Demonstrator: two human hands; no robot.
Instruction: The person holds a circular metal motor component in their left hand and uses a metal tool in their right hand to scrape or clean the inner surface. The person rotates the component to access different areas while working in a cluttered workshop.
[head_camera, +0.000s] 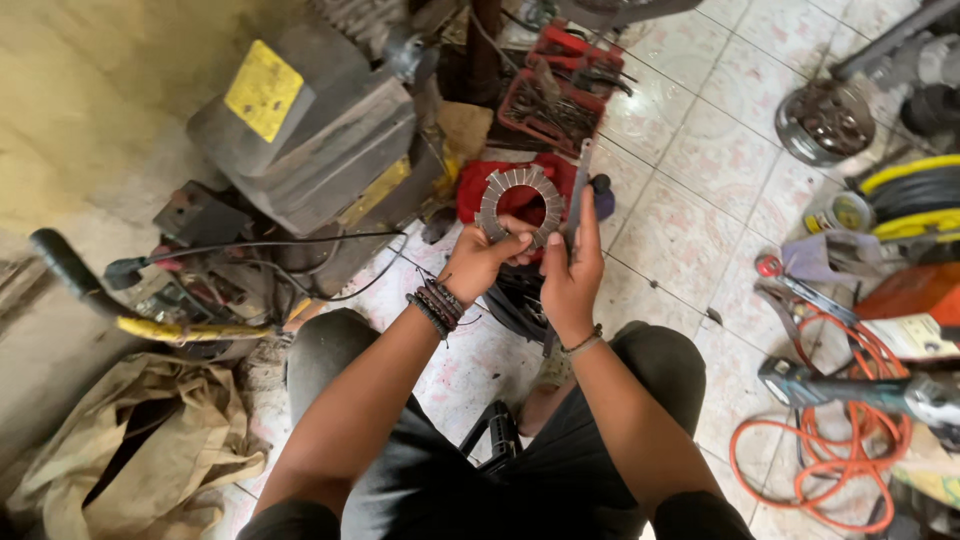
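The left hand (482, 258) is gripping a flat metal ring (520, 207) by its lower edge, fingers curled over the front and thumb pressing from behind, so the ring is standing upright in front of the person's chest. The right hand (573, 270) is lying flat against the ring's right side, fingers stretched straight and open, bracing the rim rather than clasping it. The ring is being held in the air over the knees, above a red cloth (480, 185) on the floor.

The ring is looking thin, stiff and fairly light for its width, with small raised pads around its face and a wide round hole in the middle. It is probably oily or dusty, so a pinch on the flat face may be slipping; the surer hold seems to be across the band, fingers through the hole and thumb on the outer rim. Dropped on tile, it would likely chip or bend.

Outward, a grey machine with a yellow plate (300, 130) is sitting to the left, a red tool tray (550, 100) is lying beyond the cloth, and an orange cable (830, 440) is coiling on the tiled floor (680, 210) at the right.
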